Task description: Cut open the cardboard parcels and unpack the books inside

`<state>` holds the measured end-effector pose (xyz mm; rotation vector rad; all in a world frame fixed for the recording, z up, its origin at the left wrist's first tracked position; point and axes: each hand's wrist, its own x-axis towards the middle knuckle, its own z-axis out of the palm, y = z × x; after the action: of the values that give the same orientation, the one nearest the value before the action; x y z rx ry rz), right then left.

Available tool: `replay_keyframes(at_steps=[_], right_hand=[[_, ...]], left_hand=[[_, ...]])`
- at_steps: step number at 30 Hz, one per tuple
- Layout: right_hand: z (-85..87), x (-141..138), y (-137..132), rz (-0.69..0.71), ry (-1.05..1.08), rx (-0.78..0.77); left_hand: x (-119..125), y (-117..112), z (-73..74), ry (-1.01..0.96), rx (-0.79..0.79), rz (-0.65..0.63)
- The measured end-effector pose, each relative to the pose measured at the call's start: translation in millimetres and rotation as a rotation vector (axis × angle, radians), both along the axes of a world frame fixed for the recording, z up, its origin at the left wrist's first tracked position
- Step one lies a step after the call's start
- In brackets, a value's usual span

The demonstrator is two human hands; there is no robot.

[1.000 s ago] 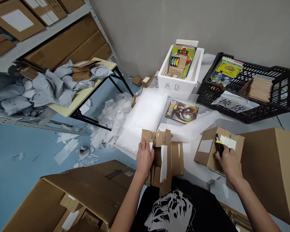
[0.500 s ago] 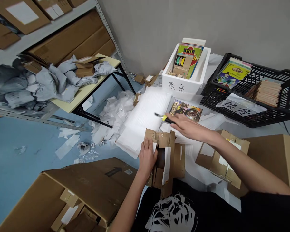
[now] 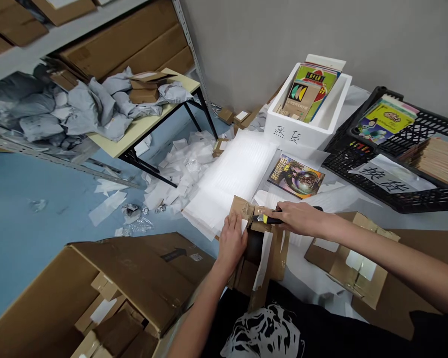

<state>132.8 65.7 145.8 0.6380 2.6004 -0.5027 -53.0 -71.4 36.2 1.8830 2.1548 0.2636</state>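
My right hand (image 3: 297,218) is closed round a utility knife (image 3: 272,220) with a black and yellow handle. The knife's tip is at the far flaps of a small opened cardboard box (image 3: 278,248), by a taped part; whether it cuts in I cannot tell. At the box's left side, my left hand (image 3: 232,240) grips the cardboard, fingers bent over its edge. A strip of white paper clings to a torn flap. Beyond the box lies a colourful book (image 3: 296,175) beside white foam sheeting (image 3: 235,171).
A white foam box (image 3: 302,132) of books and a black crate (image 3: 399,199) stand at the back. Another carton (image 3: 354,253) sits to my right. A large carton (image 3: 145,268) holds smaller boxes at lower left. Grey parcels (image 3: 82,107) cover a side table (image 3: 134,136).
My right hand has brought the knife down and nearer, from above the foam sheeting to the box's far flaps. My left hand stays on the box. The view has shifted slightly.
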Motion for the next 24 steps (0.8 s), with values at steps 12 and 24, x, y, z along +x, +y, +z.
replay_keyframes(at_steps=[12,24], right_hand=[[22.1,-20.8,42.8,0.095,-0.026,0.122],[-5.4,-16.4,50.5,0.387,-0.058,0.015]], left_hand=[[-4.0,-0.6,-1.4,-0.032,-0.017,-0.051],[-4.9,-3.6,-3.0,-0.167,0.007,-0.059]])
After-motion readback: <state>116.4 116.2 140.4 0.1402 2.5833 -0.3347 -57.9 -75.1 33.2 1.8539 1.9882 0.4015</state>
